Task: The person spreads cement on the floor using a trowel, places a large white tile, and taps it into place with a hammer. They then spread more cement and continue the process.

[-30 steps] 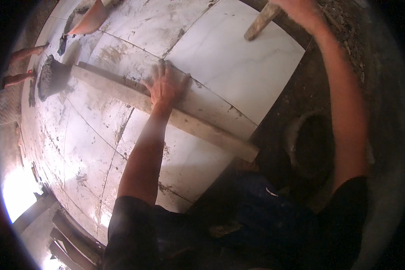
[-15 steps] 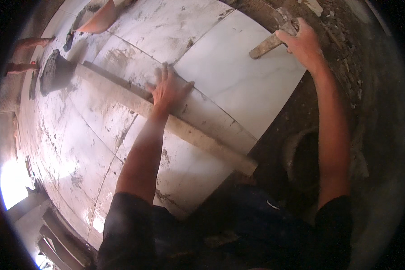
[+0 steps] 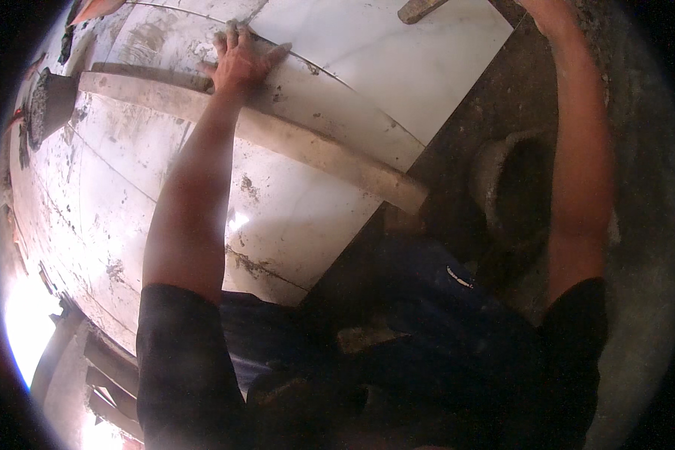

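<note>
My left hand (image 3: 240, 61) lies with fingers spread on the dusty, pale tiles, just beyond a long wooden bar (image 3: 315, 150). The left forearm crosses over this bar, which lies slantwise over the tiles. My right hand (image 3: 549, 15) is at the upper right, its fingers cut off by the picture's top edge. Half a second ago it was closed on a tool with a wooden handle (image 3: 421, 9); the handle end still shows over a cleaner white tile (image 3: 382, 67), while the gripped part is out of view.
A dark, mortar-crusted bucket (image 3: 52, 105) lies tipped at the far left, with part of an orange pan (image 3: 96, 9) beyond. A round container (image 3: 491, 180) stands on the dark ground beside the tiles' edge (image 3: 469, 97). Wooden pieces (image 3: 112, 356) are at the lower left.
The view has shifted, so tiles, bar and both hands sit higher in the picture. My right hand and the tool are now partly cut off. My left hand stays spread on the tiles.
</note>
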Demonstrator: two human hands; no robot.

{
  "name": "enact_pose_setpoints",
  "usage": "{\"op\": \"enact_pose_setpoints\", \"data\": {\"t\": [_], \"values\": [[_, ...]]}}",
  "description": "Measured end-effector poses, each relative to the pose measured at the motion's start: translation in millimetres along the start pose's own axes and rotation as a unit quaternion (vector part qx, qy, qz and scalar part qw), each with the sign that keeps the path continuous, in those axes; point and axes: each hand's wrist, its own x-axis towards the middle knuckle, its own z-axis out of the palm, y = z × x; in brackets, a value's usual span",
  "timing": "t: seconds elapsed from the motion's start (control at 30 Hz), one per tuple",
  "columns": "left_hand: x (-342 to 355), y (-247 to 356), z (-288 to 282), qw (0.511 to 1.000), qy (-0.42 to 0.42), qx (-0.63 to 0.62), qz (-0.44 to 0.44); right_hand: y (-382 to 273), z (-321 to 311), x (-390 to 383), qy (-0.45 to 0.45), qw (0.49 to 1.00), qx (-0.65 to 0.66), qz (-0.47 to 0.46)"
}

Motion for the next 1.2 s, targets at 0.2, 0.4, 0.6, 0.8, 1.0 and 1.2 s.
{"op": "enact_pose_setpoints", "data": {"t": [0.2, 0.4, 0.6, 0.8, 1.0, 1.2], "values": [[31.8, -16.7, -16.4, 0.963, -0.076, -0.153, -0.207, 27.7, -21.6, 16.8, -0.086, 0.995, 0.010, 0.053], [54.7, -12.4, -58.7, 0.938, -0.176, -0.080, -0.287, 54.5, 1.3, 40.4, -0.001, 0.999, -0.034, -0.011], [57.6, -21.4, -52.9, 0.936, -0.188, -0.108, -0.278, 55.2, 12.1, 111.7, 0.055, 0.998, -0.031, -0.022], [60.1, -27.4, -47.9, 0.933, -0.193, -0.124, -0.278, 58.1, 42.8, 145.5, 0.096, 0.994, -0.044, -0.038], [54.4, -27.1, -51.8, 0.937, -0.182, -0.123, -0.270, 53.3, 43.6, 120.8, 0.068, 0.998, 0.015, 0.005], [55.6, -30.4, -46.9, 0.941, -0.182, -0.121, -0.259, 32.7, 51.6, 96.4, 0.001, 0.996, 0.088, 0.003]]}}
